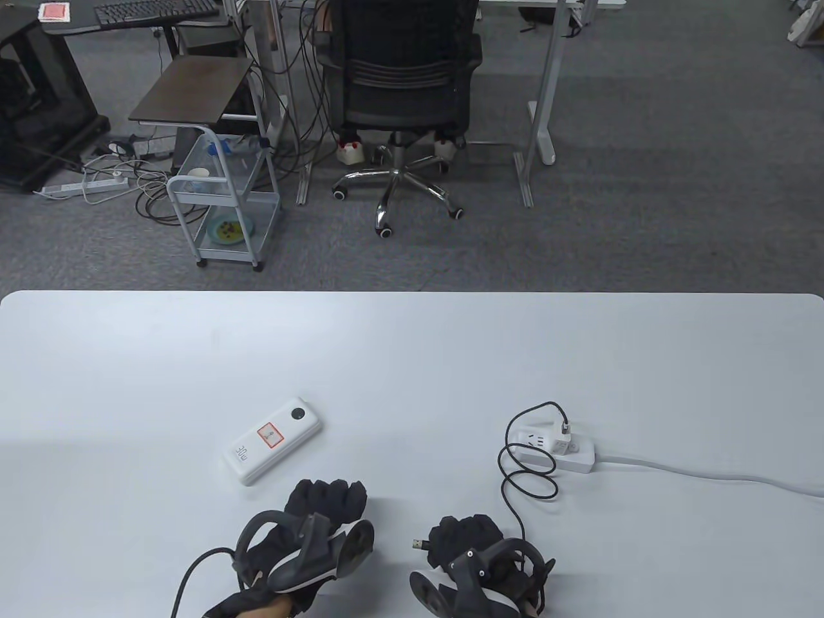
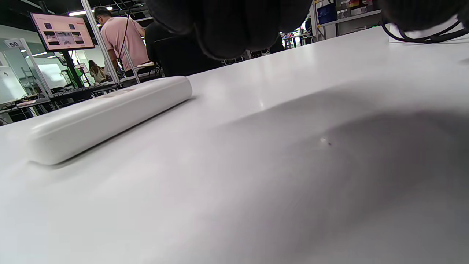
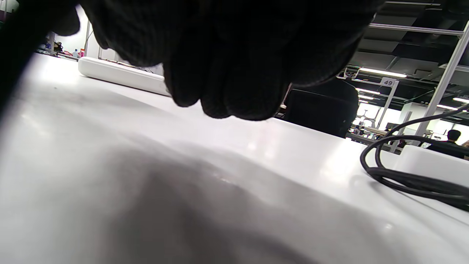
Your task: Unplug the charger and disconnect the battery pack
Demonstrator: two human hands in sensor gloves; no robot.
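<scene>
Two gloved hands low at the near edge of the white table (image 1: 412,360), set apart from each other. Left hand (image 1: 315,528) curled into a loose fist, knuckles forward, gripping nothing, just short of the power bank (image 1: 273,441). Right hand (image 1: 473,547) closed around the black cable (image 1: 515,476) near its free end, with the metal USB plug (image 1: 420,544) poking out to the left of the fingers, clear of the power bank and touching nothing. Power bank lying flat and diagonal on the table, left of centre, round button at its far end and a red-bordered label on top, no lead attached. Cable running from the right hand up through a couple of loose loops to a small white charger (image 1: 564,444), seated in the power strip (image 1: 557,452) on the right side of the table. Strip's own white cord (image 1: 708,473) trailing off toward the right edge. In the left wrist view, dark fingertips (image 2: 227,25) hanging at the top, power bank (image 2: 106,117) close by on the left, cable loops (image 2: 421,36) far right. In the right wrist view, bunched fingers (image 3: 227,55) filling the top, the cable (image 3: 403,179) coiled at right beside the strip (image 3: 432,165), the power bank (image 3: 121,75) in the distance behind. Beyond the table, an office chair (image 1: 402,84) and a small cart (image 1: 222,212) on grey carpet.
</scene>
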